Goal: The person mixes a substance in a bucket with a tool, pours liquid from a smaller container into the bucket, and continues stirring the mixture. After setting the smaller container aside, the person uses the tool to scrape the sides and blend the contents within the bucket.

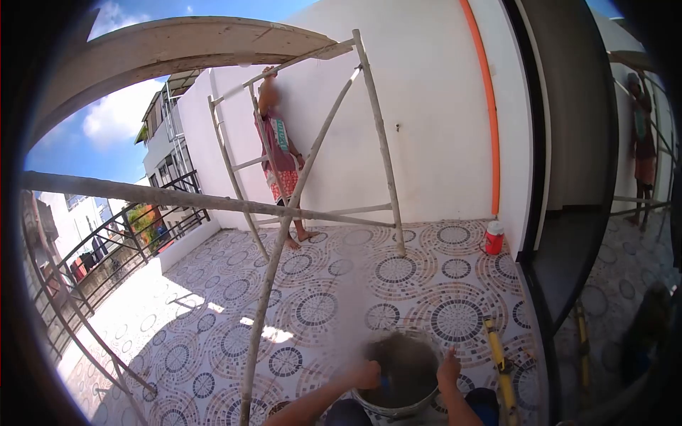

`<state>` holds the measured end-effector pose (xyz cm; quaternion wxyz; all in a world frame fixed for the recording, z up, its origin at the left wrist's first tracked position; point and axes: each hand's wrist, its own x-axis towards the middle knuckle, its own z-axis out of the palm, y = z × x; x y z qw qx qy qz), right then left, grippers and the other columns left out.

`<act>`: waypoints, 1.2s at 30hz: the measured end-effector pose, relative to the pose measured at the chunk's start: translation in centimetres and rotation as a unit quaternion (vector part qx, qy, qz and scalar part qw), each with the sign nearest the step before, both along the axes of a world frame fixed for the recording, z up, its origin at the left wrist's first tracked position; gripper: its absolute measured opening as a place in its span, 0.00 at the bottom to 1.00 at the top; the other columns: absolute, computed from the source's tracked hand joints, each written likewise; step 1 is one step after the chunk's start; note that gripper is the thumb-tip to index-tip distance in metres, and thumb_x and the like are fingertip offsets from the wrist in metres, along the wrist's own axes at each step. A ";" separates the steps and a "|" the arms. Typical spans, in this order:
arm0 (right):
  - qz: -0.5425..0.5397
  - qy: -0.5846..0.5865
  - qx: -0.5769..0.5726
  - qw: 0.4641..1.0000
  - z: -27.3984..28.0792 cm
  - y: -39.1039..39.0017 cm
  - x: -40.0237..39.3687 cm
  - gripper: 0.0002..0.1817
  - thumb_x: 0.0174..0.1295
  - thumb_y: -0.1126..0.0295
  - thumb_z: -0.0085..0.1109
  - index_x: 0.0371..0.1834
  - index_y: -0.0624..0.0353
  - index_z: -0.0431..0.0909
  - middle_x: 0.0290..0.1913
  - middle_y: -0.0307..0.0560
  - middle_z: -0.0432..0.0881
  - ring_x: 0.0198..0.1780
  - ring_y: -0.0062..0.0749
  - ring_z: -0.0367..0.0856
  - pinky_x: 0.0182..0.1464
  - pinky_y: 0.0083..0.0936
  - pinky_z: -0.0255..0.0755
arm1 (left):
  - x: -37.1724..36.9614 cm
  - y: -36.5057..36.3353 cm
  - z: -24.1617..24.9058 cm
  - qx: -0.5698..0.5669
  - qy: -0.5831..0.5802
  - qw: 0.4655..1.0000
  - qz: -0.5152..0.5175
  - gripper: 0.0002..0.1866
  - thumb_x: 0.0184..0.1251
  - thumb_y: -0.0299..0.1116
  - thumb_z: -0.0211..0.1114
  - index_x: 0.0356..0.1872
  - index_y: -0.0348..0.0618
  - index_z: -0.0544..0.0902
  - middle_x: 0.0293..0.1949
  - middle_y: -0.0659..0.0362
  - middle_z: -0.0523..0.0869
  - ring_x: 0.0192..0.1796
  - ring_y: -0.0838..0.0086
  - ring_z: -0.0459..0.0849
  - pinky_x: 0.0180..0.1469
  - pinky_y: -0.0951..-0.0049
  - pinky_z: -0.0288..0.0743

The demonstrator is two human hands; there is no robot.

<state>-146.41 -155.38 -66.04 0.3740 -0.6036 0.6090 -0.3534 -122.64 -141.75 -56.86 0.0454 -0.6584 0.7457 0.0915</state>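
A bucket (398, 410) with dark contents stands on the patterned tile floor at the bottom centre. My left hand (365, 374) is closed around something bluish at the bucket's left rim; the thing is blurred and I cannot tell what it is. My right hand (448, 366) rests on the right rim, fingers spread upward. A blurred dark mass (398, 349) sits above the bucket's contents.
A wooden pole scaffold (284, 220) crosses the terrace ahead. Another person (280, 153) stands at the white wall behind it. A red container (494, 238) sits by the wall, a yellow level (499, 362) lies right of the bucket, and dark railings (114, 248) bound the left.
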 end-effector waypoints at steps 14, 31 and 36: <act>0.141 0.008 -0.016 0.990 4.7 -2.1 0.1 0.36 0.77 0.47 0.23 0.60 0.67 0.75 0.58 0.72 0.77 0.64 0.62 0.71 0.68 0.46 0.61 | -2.1 -4.9 -11.4 0.123 -0.060 0.990 0.042 0.13 0.68 0.39 0.56 0.45 0.47 0.85 0.42 0.51 0.89 0.46 0.54 0.89 0.42 0.52 0.85; 0.206 0.052 0.121 0.970 6.9 -6.2 1.9 0.50 0.69 0.33 0.31 0.63 0.81 0.67 0.64 0.81 0.68 0.71 0.67 0.63 0.74 0.44 0.54 | -4.9 0.4 1.1 0.096 -0.017 0.993 0.064 0.13 0.55 0.39 0.63 0.35 0.45 0.90 0.38 0.45 0.89 0.44 0.51 0.88 0.46 0.55 0.81; 0.182 0.064 0.057 0.980 7.4 -3.5 0.3 0.50 0.70 0.34 0.34 0.62 0.82 0.68 0.65 0.82 0.67 0.71 0.67 0.63 0.72 0.45 0.57 | -3.4 1.5 2.0 0.109 -0.074 0.988 0.086 0.16 0.68 0.39 0.54 0.50 0.48 0.84 0.43 0.52 0.89 0.46 0.54 0.89 0.48 0.55 0.82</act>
